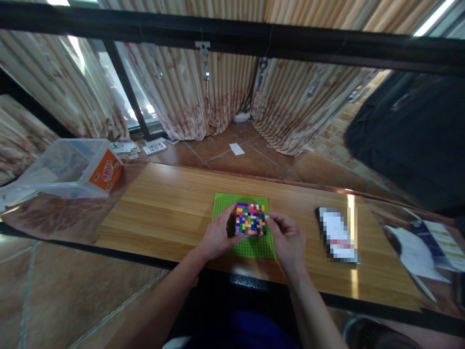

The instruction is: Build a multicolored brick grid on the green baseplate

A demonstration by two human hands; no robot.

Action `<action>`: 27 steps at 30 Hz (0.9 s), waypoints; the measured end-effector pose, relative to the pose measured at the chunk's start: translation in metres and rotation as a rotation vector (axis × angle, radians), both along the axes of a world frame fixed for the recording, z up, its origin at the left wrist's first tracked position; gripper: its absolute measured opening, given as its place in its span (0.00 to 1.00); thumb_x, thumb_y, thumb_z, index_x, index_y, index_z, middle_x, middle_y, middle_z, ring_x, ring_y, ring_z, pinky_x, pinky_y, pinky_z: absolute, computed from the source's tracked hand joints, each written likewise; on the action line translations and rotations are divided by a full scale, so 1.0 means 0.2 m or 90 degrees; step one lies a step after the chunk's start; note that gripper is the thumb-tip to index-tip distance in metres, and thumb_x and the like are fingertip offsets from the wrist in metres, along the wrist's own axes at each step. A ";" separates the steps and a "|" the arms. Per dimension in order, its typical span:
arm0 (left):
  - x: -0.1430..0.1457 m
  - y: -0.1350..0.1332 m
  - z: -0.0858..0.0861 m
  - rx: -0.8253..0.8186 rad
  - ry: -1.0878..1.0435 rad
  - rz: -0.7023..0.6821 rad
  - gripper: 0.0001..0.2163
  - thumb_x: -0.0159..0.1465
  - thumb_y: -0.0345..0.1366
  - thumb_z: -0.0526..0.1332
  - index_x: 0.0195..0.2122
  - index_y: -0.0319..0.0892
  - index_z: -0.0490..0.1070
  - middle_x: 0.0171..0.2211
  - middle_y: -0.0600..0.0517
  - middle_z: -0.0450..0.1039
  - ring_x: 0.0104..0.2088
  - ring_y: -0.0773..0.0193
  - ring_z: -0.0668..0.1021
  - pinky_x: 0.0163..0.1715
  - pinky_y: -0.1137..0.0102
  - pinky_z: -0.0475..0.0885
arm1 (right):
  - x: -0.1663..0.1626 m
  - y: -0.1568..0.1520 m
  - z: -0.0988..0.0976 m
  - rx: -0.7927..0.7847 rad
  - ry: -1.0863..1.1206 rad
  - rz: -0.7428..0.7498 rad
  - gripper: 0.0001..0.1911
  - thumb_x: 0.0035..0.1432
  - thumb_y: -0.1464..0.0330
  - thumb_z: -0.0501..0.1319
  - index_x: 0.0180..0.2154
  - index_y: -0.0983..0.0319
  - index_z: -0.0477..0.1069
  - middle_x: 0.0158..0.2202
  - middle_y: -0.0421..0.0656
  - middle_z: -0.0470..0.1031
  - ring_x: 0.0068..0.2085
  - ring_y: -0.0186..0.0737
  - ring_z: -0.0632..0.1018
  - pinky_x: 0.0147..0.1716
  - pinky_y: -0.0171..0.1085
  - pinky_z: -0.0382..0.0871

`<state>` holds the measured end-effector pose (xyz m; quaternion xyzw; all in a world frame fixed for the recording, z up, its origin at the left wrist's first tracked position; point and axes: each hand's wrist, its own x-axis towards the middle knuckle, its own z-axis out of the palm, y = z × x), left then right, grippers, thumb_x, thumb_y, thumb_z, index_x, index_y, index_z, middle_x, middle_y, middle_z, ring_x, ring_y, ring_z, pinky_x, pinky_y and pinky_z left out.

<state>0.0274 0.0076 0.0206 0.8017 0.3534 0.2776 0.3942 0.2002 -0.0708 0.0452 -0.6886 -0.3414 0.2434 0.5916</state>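
Note:
A block of small multicoloured bricks (250, 219) sits over the green studded baseplate (250, 248). My left hand (217, 233) grips this block from its left side, thumb along the near edge and fingers round the far left corner. At the block's right edge, my right hand (288, 237) is closed in a pinch, its fingertips close to the bricks. Something small and pale shows at those fingertips, too small to name. Whether the block rests on the baseplate or is held just above it, I cannot tell.
The baseplate lies on a wooden board (163, 208). To the right is a blurred-out phone (337, 235), with papers (417, 252) beyond it. A clear plastic bin (69, 167) with an orange label stands at the left. Curtains (218, 92) hang behind.

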 end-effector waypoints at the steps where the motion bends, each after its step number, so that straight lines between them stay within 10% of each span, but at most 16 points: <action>1: 0.00 0.00 0.00 0.000 0.001 0.000 0.39 0.54 0.43 0.67 0.64 0.43 0.51 0.61 0.40 0.62 0.59 0.47 0.68 0.58 0.51 0.62 | 0.00 0.00 -0.01 -0.001 0.002 -0.003 0.14 0.52 0.60 0.63 0.37 0.62 0.76 0.34 0.46 0.80 0.34 0.42 0.79 0.36 0.40 0.74; 17: -0.01 -0.01 0.00 -0.007 -0.032 -0.019 0.41 0.57 0.45 0.66 0.66 0.42 0.44 0.62 0.38 0.59 0.58 0.48 0.68 0.58 0.52 0.62 | 0.05 -0.07 -0.12 -0.010 -0.080 -0.059 0.15 0.55 0.61 0.59 0.39 0.63 0.77 0.37 0.48 0.80 0.38 0.44 0.79 0.39 0.42 0.72; 27: 0.13 -0.09 0.17 0.295 0.194 -0.062 0.40 0.60 0.53 0.58 0.67 0.41 0.42 0.68 0.40 0.46 0.67 0.47 0.51 0.64 0.46 0.47 | 0.08 -0.12 -0.22 0.014 -0.167 -0.109 0.13 0.58 0.62 0.58 0.36 0.62 0.76 0.38 0.48 0.78 0.40 0.43 0.77 0.43 0.42 0.70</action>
